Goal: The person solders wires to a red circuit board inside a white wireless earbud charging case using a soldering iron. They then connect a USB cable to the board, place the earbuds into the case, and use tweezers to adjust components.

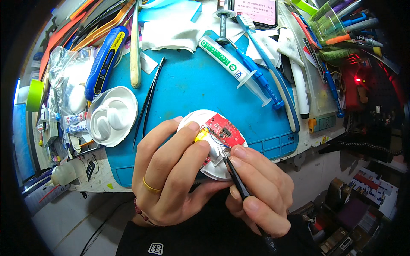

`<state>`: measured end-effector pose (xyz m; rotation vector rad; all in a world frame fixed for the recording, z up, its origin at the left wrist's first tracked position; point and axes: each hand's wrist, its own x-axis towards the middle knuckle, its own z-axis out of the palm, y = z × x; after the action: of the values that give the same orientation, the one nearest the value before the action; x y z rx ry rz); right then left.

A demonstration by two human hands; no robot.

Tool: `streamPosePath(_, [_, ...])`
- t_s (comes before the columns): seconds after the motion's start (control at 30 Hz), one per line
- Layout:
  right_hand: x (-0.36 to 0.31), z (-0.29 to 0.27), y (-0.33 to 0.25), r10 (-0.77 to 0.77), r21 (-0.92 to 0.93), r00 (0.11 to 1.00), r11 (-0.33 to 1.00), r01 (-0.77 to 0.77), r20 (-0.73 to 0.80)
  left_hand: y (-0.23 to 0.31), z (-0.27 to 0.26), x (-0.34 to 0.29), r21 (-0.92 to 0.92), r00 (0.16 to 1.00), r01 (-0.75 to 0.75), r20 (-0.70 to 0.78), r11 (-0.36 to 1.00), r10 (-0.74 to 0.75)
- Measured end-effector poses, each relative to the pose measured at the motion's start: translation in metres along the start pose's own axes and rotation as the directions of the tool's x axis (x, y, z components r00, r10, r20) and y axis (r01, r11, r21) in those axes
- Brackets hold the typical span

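My left hand (166,173) is closed around a round white plastic housing (193,117), tilted up over the mat's near edge. A red circuit board (235,135) with a small black chip sits in the housing. Beside the board, under my left fingertips, is a bright yellow piece (201,135), with thin wires running close by. My right hand (262,185) grips black tweezers (237,181) like a pen. Their tips reach into the housing near the wires and a pale part; whether they pinch anything I cannot tell.
On the blue mat (183,85) lie a second pair of black tweezers (150,96), a solder paste syringe (226,62), a blue screwdriver (260,79) and a toothbrush (269,64). A white molded shell (130,100) and a blue utility knife (104,64) lie left.
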<state>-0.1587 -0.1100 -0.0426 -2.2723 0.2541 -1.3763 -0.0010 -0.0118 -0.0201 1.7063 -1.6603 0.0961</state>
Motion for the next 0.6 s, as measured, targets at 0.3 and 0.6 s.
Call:
streamPosePath(0.3, [-0.018,-0.013,0.007,0.088,0.172,0.978,0.984,-0.055,-0.191,0.001,0.001,0.000,-0.076,0.999,0.033,-0.032,0.997,-0.036])
streamPosePath(0.6, [-0.021,-0.027,0.018,0.125,0.178,0.985,0.979,-0.102,-0.121,0.004,0.001,0.002,-0.102,0.998,0.039,-0.046,0.994,-0.043])
